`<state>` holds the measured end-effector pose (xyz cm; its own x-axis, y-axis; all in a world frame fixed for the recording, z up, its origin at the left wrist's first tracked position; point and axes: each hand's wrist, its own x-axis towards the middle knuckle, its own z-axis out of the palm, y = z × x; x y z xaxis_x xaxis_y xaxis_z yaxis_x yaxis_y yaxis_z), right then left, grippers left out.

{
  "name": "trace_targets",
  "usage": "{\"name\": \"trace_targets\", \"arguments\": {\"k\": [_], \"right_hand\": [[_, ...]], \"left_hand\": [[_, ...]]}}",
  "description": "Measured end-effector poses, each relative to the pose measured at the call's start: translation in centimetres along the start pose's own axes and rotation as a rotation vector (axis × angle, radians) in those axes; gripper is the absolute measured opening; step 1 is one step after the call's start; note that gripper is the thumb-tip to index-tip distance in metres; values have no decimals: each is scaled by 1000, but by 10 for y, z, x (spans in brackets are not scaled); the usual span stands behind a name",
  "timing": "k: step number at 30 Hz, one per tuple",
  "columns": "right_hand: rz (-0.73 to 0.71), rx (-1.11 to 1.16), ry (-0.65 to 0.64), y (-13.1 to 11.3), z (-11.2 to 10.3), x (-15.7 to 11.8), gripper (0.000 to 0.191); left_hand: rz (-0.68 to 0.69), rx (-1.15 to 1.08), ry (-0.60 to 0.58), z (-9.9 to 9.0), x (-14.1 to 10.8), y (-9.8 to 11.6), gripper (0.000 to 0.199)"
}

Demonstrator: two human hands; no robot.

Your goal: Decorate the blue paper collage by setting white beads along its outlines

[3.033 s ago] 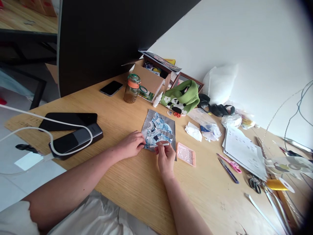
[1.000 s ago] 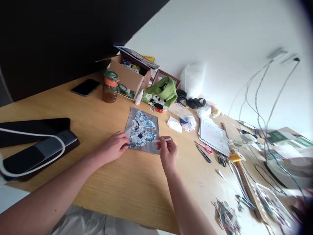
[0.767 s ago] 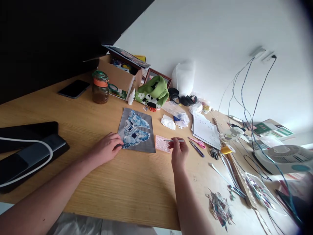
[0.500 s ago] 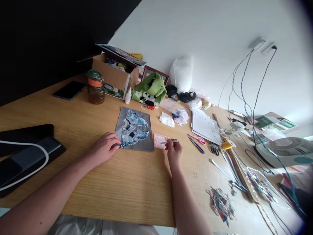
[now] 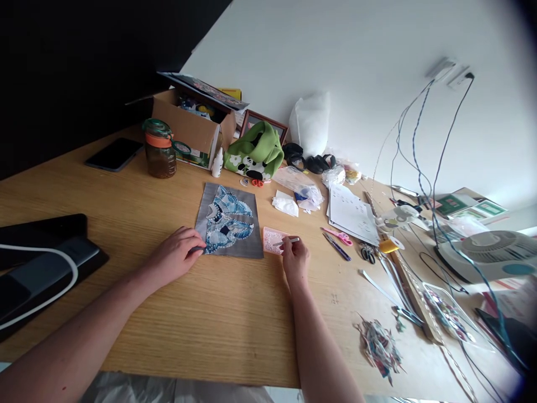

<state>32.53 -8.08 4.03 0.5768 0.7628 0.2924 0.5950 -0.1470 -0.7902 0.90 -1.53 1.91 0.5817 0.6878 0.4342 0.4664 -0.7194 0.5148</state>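
Note:
A grey cloth (image 5: 247, 249) lies flat on the table, bearing a blue and white patterned piece (image 5: 229, 224) edged with small pale dots like beads. At its lower left corner my left hand (image 5: 184, 249) rests with thumb and fingers closed on the cloth's dark edge. Just right of the cloth is a small pink tray (image 5: 268, 234) with fine pale bits in it. My right hand (image 5: 297, 260) pinches slim silver tweezers (image 5: 292, 240), their tip pointing left over the tray. The fingers partly cover the tray's right side.
Behind the cloth stand a glue bottle (image 5: 217, 163), a green bag (image 5: 257, 151) and a jar (image 5: 160, 154). To the right lie pink scissors (image 5: 339, 236), paper sheets (image 5: 352, 215) and a heap of scraps (image 5: 381, 347). A phone (image 5: 114, 154) lies far left.
The view has shifted very slightly. Both hands stay almost where they were, with the tweezers still over the pink tray.

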Motion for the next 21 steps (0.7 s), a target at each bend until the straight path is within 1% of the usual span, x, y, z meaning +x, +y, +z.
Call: {"name": "trace_targets", "arguments": {"k": [8,16,21], "right_hand": [[4,-26,-18,0,0,0,33],[-58,-102,-22,3,1,1,32],[-56,-115,-25,1,1,1,32]], "left_hand": [[15,4,12,0,-1,1,19],[12,9,17,1,-1,1,18],[-3,-1,12,1,-1,1,17]]}}
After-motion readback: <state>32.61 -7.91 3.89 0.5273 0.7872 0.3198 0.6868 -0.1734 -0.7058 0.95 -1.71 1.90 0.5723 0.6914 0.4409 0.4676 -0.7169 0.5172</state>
